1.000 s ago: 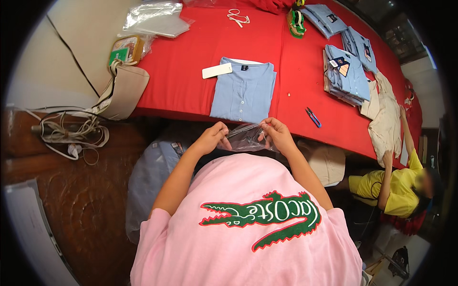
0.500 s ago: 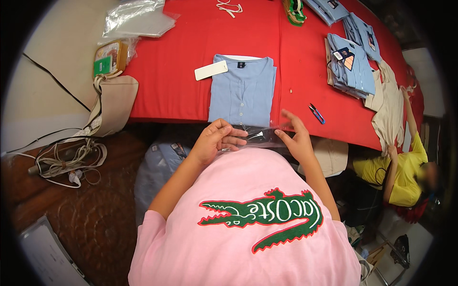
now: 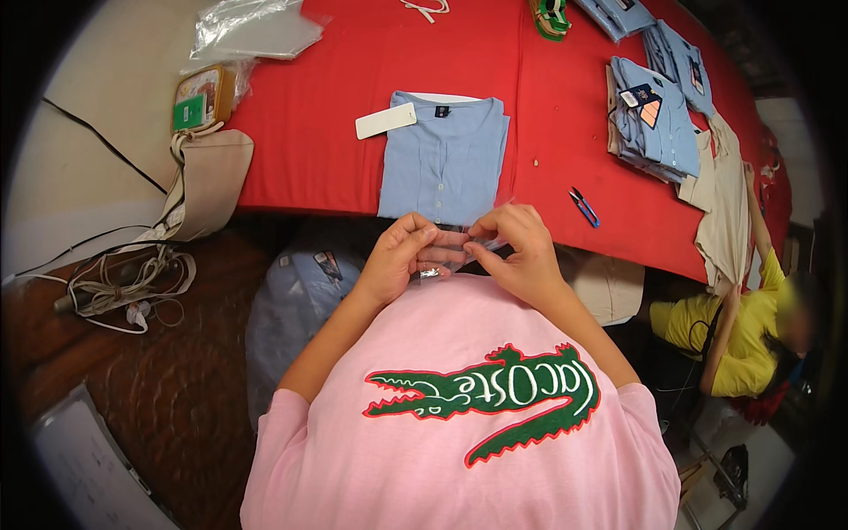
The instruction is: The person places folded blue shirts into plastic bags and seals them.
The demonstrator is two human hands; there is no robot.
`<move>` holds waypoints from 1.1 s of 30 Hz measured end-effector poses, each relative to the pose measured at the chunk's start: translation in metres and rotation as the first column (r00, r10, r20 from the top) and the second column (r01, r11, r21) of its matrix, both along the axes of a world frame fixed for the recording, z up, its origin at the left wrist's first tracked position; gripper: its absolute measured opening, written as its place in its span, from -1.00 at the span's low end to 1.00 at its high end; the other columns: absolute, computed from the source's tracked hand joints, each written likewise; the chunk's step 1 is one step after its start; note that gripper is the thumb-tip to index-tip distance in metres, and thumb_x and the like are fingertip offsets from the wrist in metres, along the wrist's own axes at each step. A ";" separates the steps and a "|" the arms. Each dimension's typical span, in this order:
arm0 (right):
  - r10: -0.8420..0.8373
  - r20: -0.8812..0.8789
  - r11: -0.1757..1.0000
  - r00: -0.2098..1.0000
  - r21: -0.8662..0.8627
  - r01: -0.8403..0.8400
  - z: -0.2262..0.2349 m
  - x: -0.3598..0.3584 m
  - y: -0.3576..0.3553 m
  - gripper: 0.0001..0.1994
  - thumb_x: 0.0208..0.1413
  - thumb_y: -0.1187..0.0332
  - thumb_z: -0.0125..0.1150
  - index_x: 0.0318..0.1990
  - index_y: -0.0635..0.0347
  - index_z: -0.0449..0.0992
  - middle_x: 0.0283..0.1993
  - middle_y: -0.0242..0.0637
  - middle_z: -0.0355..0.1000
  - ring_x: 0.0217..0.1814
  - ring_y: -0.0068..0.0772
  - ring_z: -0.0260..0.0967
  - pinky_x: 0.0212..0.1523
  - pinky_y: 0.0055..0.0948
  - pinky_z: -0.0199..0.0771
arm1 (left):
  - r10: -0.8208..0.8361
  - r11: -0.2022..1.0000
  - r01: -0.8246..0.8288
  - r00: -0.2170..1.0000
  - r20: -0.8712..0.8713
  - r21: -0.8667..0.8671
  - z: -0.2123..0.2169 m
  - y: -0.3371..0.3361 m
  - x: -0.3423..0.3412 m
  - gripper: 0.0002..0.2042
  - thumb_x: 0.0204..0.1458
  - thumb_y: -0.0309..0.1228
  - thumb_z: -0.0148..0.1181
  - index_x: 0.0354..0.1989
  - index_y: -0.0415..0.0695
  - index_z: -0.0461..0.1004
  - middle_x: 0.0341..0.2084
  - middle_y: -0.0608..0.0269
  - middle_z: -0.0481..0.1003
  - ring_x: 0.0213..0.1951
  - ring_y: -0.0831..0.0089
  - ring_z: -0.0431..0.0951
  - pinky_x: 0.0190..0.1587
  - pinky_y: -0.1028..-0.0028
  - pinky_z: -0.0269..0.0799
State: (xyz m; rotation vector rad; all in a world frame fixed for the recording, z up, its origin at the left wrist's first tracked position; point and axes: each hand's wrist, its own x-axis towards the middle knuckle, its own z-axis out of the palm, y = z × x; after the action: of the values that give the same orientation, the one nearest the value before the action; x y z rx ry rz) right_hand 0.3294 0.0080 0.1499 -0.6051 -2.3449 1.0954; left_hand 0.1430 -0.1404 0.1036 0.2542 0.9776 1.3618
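Close against my pink shirt, my left hand (image 3: 397, 258) and my right hand (image 3: 521, 249) hold a clear plastic bag (image 3: 430, 274) between them. The left thumb and fingers are bent round the film. On the right, thumb and fingertips pinch its upper part. Just beyond my hands a folded light-blue blouse (image 3: 442, 163) lies at the table's near edge, neckline away from me. A blank white card tag (image 3: 385, 121) rests at its upper left corner. My hands partly hide the bag's outline and the blouse's near end.
Thread snips (image 3: 584, 208) lie on the red table (image 3: 309, 132). Folded blue blouses (image 3: 654, 119) are stacked at right, beside beige garments (image 3: 720, 203) and a person in yellow (image 3: 742, 327). Clear bags (image 3: 256, 31) and a tub (image 3: 203, 97) sit far left; coiled cables (image 3: 132, 287) hang below.
My right hand has moved left and closed on the plastic film, near my left hand. The film has shifted with it. The blouse still lies on the table.
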 end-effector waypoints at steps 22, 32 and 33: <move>0.443 0.364 0.842 0.819 -0.482 -0.242 -0.035 0.028 0.015 -0.64 -0.08 0.51 0.49 -0.05 0.12 0.69 -0.13 -0.33 0.66 0.10 -0.26 0.48 0.28 -0.23 0.38 | -0.352 0.931 0.365 0.899 -0.259 0.001 -0.025 -0.010 -0.024 -0.83 0.50 -0.34 0.05 -0.11 -0.18 0.41 0.03 -0.09 0.67 -0.01 0.33 0.73 0.08 0.37 0.64; -0.019 0.052 0.202 0.998 -0.978 0.055 -0.087 0.045 0.000 -0.91 0.22 0.57 0.41 -0.15 0.32 0.65 -0.23 -0.28 0.66 -0.22 -0.47 0.64 -0.11 -0.49 0.65 | -0.252 0.957 0.233 0.963 0.095 0.171 -0.094 -0.020 -0.068 -0.79 0.53 -0.21 -0.02 0.02 -0.09 0.36 -0.22 0.07 0.63 -0.34 0.42 0.67 -0.14 0.47 0.60; -0.085 0.062 0.211 0.994 -0.974 0.079 -0.088 0.044 0.000 -0.90 0.26 0.55 0.36 -0.11 0.31 0.63 -0.26 -0.28 0.64 -0.25 -0.47 0.64 -0.16 -0.47 0.65 | -0.258 0.950 0.226 0.956 0.141 0.214 -0.099 -0.018 -0.071 -0.79 0.51 -0.25 0.02 0.07 -0.12 0.37 -0.25 0.11 0.62 -0.33 0.44 0.66 -0.12 0.48 0.58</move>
State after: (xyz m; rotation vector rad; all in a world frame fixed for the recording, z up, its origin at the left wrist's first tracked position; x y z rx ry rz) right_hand 0.3733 0.0085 0.0622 -1.1007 -1.2137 2.5116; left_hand 0.0717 -0.1579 0.0046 0.3896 0.6491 1.2303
